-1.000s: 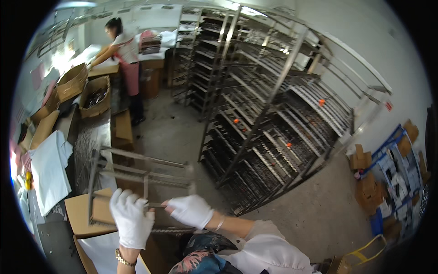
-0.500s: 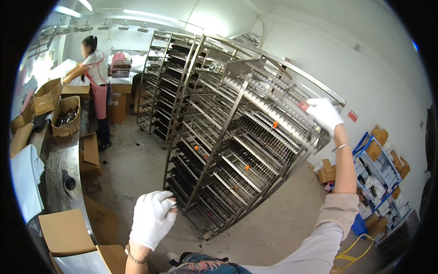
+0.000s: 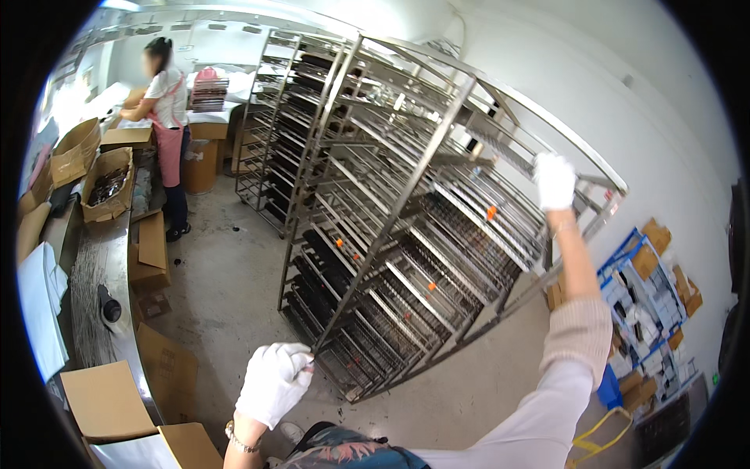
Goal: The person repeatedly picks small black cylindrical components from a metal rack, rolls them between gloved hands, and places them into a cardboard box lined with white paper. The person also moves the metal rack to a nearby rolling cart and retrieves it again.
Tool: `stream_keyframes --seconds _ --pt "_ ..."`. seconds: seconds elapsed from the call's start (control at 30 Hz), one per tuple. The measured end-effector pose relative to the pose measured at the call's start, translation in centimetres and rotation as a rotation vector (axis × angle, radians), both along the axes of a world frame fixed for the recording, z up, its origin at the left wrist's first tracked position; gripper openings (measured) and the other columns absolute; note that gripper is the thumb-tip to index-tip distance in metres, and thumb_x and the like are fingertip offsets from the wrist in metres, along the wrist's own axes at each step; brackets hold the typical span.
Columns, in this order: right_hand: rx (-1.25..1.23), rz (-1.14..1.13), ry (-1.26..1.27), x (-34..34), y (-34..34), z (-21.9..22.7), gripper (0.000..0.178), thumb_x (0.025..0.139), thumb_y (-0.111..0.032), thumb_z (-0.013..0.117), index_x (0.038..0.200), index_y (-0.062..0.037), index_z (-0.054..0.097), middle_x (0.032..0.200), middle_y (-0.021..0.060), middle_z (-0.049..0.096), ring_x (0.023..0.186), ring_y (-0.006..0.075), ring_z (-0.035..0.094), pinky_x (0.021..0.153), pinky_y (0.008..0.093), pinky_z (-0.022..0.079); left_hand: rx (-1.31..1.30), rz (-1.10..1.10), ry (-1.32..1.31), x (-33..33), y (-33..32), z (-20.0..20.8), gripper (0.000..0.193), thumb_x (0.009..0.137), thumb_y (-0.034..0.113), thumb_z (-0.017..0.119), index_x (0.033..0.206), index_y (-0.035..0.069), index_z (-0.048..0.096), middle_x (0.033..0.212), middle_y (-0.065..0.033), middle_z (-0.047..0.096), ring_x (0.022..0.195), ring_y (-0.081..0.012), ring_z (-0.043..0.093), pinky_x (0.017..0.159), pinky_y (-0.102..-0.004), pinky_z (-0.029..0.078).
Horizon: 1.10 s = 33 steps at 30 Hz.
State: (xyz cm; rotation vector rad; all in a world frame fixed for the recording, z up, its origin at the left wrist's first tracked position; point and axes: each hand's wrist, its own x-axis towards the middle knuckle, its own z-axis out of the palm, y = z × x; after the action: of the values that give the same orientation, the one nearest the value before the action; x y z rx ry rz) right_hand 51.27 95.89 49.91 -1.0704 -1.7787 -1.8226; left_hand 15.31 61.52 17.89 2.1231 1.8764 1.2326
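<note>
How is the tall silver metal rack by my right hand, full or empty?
Not empty: rows of dark pieces sit inside the rack. Whether completely full, I cannot tell.

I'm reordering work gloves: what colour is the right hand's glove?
White; the glove on the right hand shows best in the head view.

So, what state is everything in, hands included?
Metal rack: standing, loaded with trays.
Right hand: gloved, raised at the rack; grip unclear.
Left hand: gloved, low, fingers curled.
Nearest cardboard box: flaps open.
Box on the bench: open, dark pieces inside.
</note>
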Motion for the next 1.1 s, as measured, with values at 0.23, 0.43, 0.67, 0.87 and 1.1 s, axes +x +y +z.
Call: stream_keyframes --seconds 0.23,0.43,0.67,0.87,1.1 --pt "-0.704 -0.242 0.485 1.2 7.8 -9.6 0.041 0.100 -0.042 0.044 0.107 -0.0067 0.064 0.097 0.0184 0.070 0.096 0.0395 0.067 0.083 0.0497 0.052 -0.023 0.080 -0.051 -0.7 -0.7 -0.5 0.004 0.080 0.009 0.063 0.077 0.009 0.067 0.098 -0.0031 0.072 0.088 -0.0261 0.065 0.084 -0.0402 0.050" --pt "-1.487 -0.194 1.039 -1.6 5.4 -7.6 0.035 0.099 -0.035 0.045 0.102 -0.0034 0.059 0.076 0.0085 0.059 0.062 0.0203 0.053 0.051 0.0382 0.044 0.107 0.008 -0.091 -0.9 -0.8 1.3 0.004 0.076 0.004 0.066 0.077 0.007 0.063 0.087 -0.0090 0.067 0.083 -0.0296 0.063 0.078 -0.0391 0.052" --pt "-1.508 0.237 -0.242 -18.6 -15.5 -10.5 0.022 0.092 -0.022 0.056 0.096 -0.0015 0.064 0.072 0.0156 0.064 0.060 0.0269 0.064 0.056 0.0377 0.052 0.523 0.209 -0.220 -0.3 -0.4 8.2 0.013 0.080 0.015 0.070 0.084 0.004 0.063 0.077 -0.0117 0.059 0.075 -0.0315 0.060 0.068 -0.0398 0.047" --pt "-1.430 0.796 -0.611 -30.8 -27.1 -21.2 0.022 0.093 -0.022 0.055 0.091 -0.0057 0.069 0.087 0.0168 0.070 0.080 0.0373 0.067 0.070 0.0458 0.055 0.029 0.507 0.014 -1.8 -7.6 5.3 0.023 0.082 0.021 0.059 0.068 0.005 0.068 0.061 -0.0186 0.064 0.056 -0.0358 0.065 0.055 -0.0440 0.053" --pt "-1.561 1.190 -0.542 -42.8 -42.5 -22.4 0.027 0.098 -0.029 0.056 0.089 -0.0052 0.063 0.073 0.0273 0.060 0.072 0.0462 0.060 0.058 0.0516 0.044 0.271 0.978 -0.053 -4.0 -26.1 4.4 0.015 0.067 0.020 0.060 0.054 0.012 0.064 0.054 -0.0127 0.060 0.048 -0.0314 0.060 0.051 -0.0434 0.047"
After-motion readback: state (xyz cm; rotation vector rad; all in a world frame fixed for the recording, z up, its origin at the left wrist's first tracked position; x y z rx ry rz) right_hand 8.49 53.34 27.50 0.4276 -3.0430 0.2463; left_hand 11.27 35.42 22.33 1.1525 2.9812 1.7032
